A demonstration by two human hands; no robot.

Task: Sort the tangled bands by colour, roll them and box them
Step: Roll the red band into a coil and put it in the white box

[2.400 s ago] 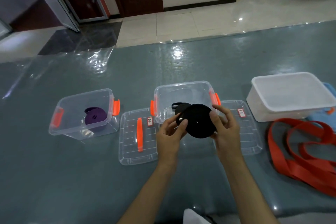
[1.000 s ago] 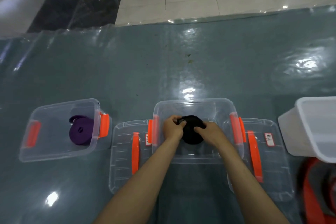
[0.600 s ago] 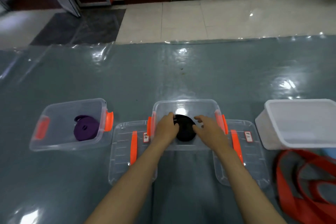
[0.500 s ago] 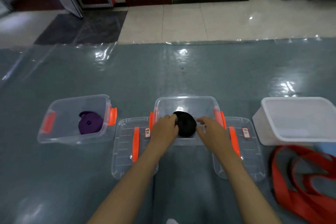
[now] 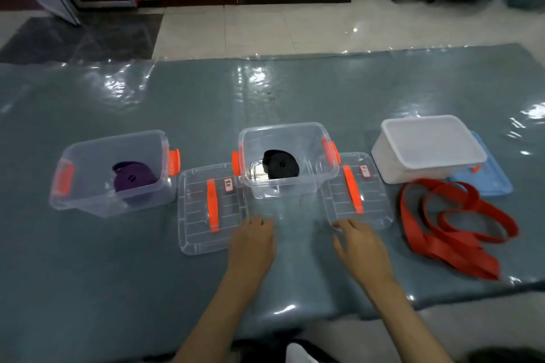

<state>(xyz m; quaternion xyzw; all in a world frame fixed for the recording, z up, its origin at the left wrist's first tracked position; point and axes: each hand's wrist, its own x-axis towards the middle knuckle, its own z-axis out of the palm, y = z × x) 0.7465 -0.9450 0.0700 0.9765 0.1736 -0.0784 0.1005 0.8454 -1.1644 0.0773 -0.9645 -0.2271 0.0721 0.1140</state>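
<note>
along the middle of the bench [image 5: 295, 91], which is covered in glossy grey-blue sheeting, a clear box with orange latches [image 5: 287, 157] holds a rolled black band [image 5: 281, 167] lying on its floor. toward the left edge a second clear box [image 5: 113, 171] holds a rolled purple band [image 5: 132, 179]. a clear lid with an orange handle [image 5: 211, 207] lies flat between the two boxes, and another clear lid [image 5: 355, 190] lies just right of the middle box. near the right edge sits a white tub [image 5: 427, 149], partly on a blue lid [image 5: 489, 178], and in front of it a loose red band [image 5: 454, 227] sprawls in loops close to the near edge. the left hand [image 5: 253, 243] hovers near the near edge in front of the middle box, fingers loosely bent, holding nothing. the right hand [image 5: 358, 247] is beside it, fingers relaxed and slightly spread, empty, its fingertips at the near corner of the right lid.
</note>
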